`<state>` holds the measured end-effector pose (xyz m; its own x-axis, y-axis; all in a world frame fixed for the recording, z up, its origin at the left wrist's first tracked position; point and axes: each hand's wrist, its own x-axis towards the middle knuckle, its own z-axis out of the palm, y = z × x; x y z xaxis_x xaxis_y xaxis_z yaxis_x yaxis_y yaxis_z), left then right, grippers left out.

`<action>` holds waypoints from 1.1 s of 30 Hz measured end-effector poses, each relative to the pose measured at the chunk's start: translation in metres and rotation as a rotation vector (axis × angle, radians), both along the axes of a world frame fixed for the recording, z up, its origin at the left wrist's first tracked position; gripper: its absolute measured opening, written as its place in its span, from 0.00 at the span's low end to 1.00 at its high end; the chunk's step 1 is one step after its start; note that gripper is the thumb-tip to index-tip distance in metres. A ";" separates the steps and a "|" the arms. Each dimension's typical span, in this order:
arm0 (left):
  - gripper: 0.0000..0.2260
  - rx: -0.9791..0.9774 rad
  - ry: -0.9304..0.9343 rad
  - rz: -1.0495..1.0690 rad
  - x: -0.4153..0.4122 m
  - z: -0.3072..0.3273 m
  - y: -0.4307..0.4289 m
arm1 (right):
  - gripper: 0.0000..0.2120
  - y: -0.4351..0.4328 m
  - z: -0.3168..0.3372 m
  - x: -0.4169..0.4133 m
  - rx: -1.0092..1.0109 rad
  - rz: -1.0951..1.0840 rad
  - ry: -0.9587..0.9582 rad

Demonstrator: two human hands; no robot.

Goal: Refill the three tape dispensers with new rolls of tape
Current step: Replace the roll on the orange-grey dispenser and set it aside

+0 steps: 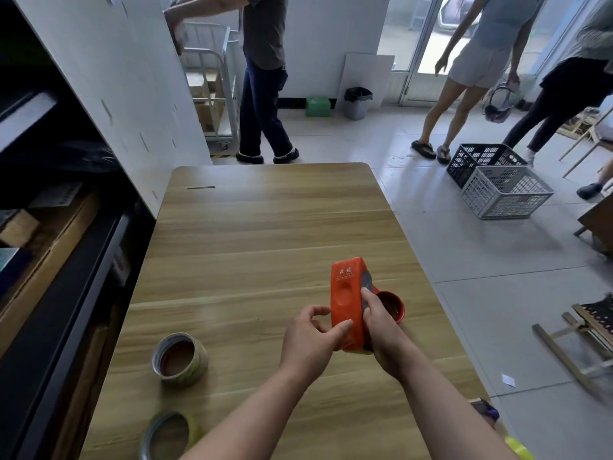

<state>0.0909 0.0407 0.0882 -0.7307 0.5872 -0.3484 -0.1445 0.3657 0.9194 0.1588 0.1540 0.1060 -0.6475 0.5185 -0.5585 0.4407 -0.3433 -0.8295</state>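
An orange tape dispenser is held above the wooden table, its flat side facing me. My right hand grips its right edge and lower end. My left hand touches its left edge with thumb and fingertips. A dark red round part of the dispenser shows just behind my right hand. Two rolls of tape lie at the near left: one roll stands closer to the middle, the other roll lies at the table's front edge.
A thin dark stick lies at the table's far left. Dark shelving borders the left side. Two plastic crates sit on the floor to the right. People stand beyond the table. A yellow object shows at the near right.
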 end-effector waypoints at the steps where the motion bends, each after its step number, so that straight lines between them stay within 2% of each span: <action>1: 0.18 0.015 0.023 0.015 0.000 -0.001 0.000 | 0.24 0.000 0.001 0.000 -0.014 -0.013 0.009; 4: 0.17 0.105 0.075 0.035 0.004 -0.005 0.000 | 0.26 0.002 0.004 -0.002 -0.059 -0.045 0.041; 6: 0.20 0.131 0.109 0.027 0.007 -0.007 0.000 | 0.26 0.002 0.008 -0.003 -0.068 -0.051 0.047; 11: 0.31 0.033 0.192 0.027 0.007 -0.011 0.002 | 0.27 -0.005 0.013 -0.002 -0.084 -0.044 0.088; 16: 0.25 -0.024 0.175 -0.074 0.004 -0.012 0.000 | 0.22 -0.010 0.012 0.009 -0.101 -0.039 0.137; 21: 0.23 -0.047 0.131 -0.132 -0.002 -0.017 -0.005 | 0.25 -0.018 0.012 0.018 -0.161 -0.029 0.101; 23: 0.24 -0.051 0.099 -0.144 -0.001 -0.021 -0.006 | 0.21 -0.021 0.012 0.020 -0.105 -0.038 0.060; 26: 0.21 0.001 -0.014 -0.150 0.002 -0.021 -0.006 | 0.13 -0.022 0.015 0.023 0.004 -0.046 0.000; 29: 0.21 0.084 -0.167 -0.152 0.004 -0.019 -0.008 | 0.10 -0.023 0.024 0.030 0.200 -0.007 -0.045; 31: 0.22 0.125 -0.248 -0.151 0.005 -0.020 -0.010 | 0.10 -0.025 0.034 0.038 0.325 -0.092 -0.015; 33: 0.24 0.159 -0.320 -0.163 0.004 -0.021 -0.010 | 0.08 -0.017 0.036 0.047 0.563 -0.291 0.002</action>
<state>0.0954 0.0308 0.0674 -0.4926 0.7517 -0.4386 -0.3848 0.2639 0.8845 0.2056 0.1366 0.1416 -0.4370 0.8872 -0.1479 0.3930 0.0404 -0.9187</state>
